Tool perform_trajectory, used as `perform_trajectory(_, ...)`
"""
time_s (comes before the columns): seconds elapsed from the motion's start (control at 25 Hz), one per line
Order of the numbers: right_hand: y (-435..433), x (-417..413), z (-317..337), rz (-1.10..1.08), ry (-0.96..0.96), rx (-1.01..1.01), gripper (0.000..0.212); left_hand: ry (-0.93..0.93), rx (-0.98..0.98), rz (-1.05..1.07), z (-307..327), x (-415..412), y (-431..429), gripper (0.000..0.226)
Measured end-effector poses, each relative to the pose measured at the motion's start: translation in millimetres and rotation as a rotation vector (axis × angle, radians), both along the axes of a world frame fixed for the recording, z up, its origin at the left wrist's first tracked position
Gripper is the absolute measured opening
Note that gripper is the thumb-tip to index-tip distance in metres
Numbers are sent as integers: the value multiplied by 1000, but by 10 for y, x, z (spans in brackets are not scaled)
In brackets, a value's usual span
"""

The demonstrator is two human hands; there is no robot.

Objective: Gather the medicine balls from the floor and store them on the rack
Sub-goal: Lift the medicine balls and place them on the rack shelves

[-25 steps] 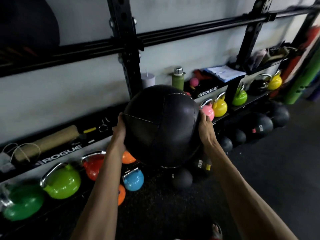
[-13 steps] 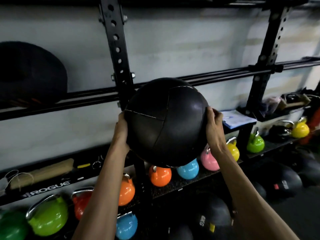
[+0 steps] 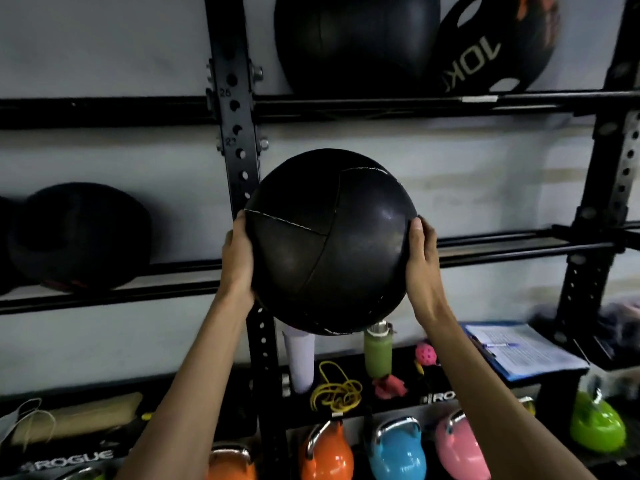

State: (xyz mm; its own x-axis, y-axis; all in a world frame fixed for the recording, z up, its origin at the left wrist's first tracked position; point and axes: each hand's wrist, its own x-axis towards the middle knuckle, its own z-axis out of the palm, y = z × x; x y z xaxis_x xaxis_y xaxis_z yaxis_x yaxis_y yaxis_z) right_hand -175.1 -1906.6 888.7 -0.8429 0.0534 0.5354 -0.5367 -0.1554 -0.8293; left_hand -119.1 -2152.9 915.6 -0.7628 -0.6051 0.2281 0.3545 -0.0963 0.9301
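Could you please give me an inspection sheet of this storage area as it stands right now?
Surface: black rack; its middle rails run behind the held ball.
Job's things: black medicine ball held in the air in front of the rack's upright; left-shelf ball resting on the middle level; top-shelf ball beside a 10K ball.
Clutter: green bottle, white cup, pink perforated ball and clipboard on the lower shelf; kettlebells below.
Hands: left hand and right hand grip the medicine ball's sides.
Cables: coiled yellow cord on the lower shelf.
Surroundings: pale wall behind the rack.
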Motion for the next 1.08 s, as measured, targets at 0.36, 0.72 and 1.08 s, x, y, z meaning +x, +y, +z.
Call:
perform_trajectory(0.36,-295,-1112,211,-4,57,13,53,170,34,104,29,-1042,-168,54)
perform_trajectory(0.72,-532,-1880,227,87,164,20,40,394,-346,402,-50,-1480,-102,53)
perform_trajectory(1.08,-563,-2403,240,54,24,97,54,254,-1004,540,-127,-1749,44,53)
